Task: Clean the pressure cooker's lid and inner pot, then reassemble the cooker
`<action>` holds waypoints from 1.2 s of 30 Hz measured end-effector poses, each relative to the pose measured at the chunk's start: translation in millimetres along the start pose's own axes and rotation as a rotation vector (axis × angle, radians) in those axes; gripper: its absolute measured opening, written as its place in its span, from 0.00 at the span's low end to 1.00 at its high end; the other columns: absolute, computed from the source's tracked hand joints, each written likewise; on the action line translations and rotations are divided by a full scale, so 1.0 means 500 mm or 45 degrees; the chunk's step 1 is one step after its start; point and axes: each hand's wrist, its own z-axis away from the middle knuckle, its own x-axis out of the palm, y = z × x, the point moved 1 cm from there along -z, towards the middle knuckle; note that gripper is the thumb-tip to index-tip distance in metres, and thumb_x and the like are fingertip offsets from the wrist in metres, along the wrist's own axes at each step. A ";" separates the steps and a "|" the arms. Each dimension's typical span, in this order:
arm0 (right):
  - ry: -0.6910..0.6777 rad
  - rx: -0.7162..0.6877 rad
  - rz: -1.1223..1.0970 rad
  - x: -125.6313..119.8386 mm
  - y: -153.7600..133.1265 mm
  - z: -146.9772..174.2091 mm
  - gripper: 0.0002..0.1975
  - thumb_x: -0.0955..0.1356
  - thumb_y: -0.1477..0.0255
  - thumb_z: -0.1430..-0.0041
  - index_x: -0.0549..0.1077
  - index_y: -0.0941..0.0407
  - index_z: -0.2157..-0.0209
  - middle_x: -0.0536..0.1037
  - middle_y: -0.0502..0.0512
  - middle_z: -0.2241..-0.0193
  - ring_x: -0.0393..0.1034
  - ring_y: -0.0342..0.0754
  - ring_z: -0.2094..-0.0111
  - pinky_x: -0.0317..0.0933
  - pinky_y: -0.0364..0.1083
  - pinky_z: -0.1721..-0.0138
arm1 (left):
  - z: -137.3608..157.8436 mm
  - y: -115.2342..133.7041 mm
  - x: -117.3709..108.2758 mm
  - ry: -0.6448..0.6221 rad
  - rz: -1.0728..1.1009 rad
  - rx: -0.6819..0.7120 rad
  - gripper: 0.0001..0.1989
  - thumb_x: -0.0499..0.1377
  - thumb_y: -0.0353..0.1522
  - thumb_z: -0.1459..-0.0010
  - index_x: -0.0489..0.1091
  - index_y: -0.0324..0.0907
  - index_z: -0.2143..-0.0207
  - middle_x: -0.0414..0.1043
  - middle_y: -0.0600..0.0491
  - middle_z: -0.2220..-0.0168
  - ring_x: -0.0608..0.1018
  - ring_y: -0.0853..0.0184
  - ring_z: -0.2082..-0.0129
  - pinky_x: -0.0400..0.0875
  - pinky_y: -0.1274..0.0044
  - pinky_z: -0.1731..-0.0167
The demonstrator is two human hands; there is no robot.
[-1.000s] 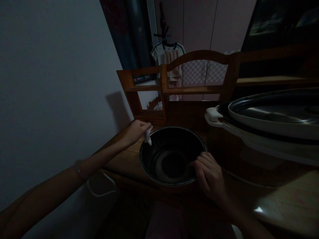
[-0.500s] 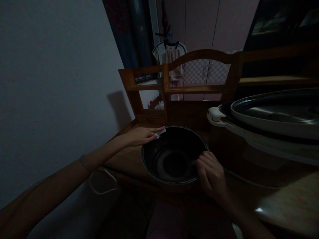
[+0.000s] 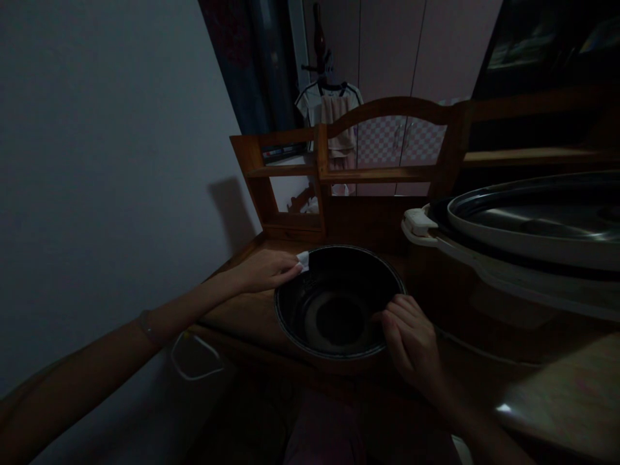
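A round dark pot (image 3: 339,284) stands on the wooden desk, its pale ringed bottom facing up at me. At its far left rim, my left hand (image 3: 271,268) is closed on a small white tissue (image 3: 303,261), which lies against the pot's edge. My right hand (image 3: 411,332) grips the right rim, with the fingers over the edge and the thumb toward the inside. The light is dim, so the tissue's folds and the pot's inner wall show only faintly.
To the right sits a large white appliance (image 3: 513,284) with a side handle (image 3: 419,223) and a glass lid (image 3: 542,213) on top. Behind the pot rises a wooden shelf (image 3: 290,223). A white cable loop (image 3: 196,374) hangs below the desk's left edge, near the wall (image 3: 121,161).
My left hand has drawn back slightly to the left along the rim, bringing the tissue with it. Its fingers are more bent now. My right hand and the pot have stayed in place.
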 end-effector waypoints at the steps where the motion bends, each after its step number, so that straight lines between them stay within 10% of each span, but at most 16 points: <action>1: 0.003 -0.002 0.000 -0.001 -0.001 0.000 0.12 0.59 0.84 0.32 0.68 0.58 0.66 0.66 0.52 0.75 0.57 0.47 0.71 0.52 0.51 0.65 | 0.000 0.000 0.000 0.085 0.035 -0.080 0.21 0.51 0.45 0.34 0.78 0.44 0.67 0.78 0.52 0.70 0.79 0.65 0.67 0.69 0.77 0.64; 9: 0.039 -0.009 0.012 0.004 0.005 0.003 0.12 0.59 0.84 0.33 0.68 0.57 0.68 0.65 0.52 0.75 0.57 0.47 0.71 0.52 0.51 0.66 | -0.017 -0.044 -0.026 0.729 0.059 -0.588 0.31 0.44 0.52 0.33 0.76 0.40 0.68 0.75 0.52 0.73 0.76 0.63 0.69 0.65 0.75 0.68; 17: 0.057 -0.002 0.003 0.007 0.005 0.002 0.13 0.59 0.84 0.33 0.67 0.57 0.68 0.67 0.53 0.75 0.58 0.47 0.71 0.53 0.52 0.65 | -0.063 -0.053 0.052 0.377 -0.047 -0.476 0.37 0.66 0.54 0.52 0.69 0.37 0.48 0.75 0.38 0.49 0.78 0.51 0.53 0.71 0.66 0.53; 36: 0.049 -0.015 0.017 0.005 0.003 0.002 0.12 0.59 0.84 0.33 0.68 0.58 0.68 0.67 0.53 0.74 0.59 0.47 0.70 0.52 0.51 0.65 | -0.058 -0.060 0.076 0.435 -0.081 -0.415 0.41 0.60 0.45 0.42 0.53 0.34 0.32 0.52 0.36 0.30 0.58 0.52 0.30 0.53 0.62 0.31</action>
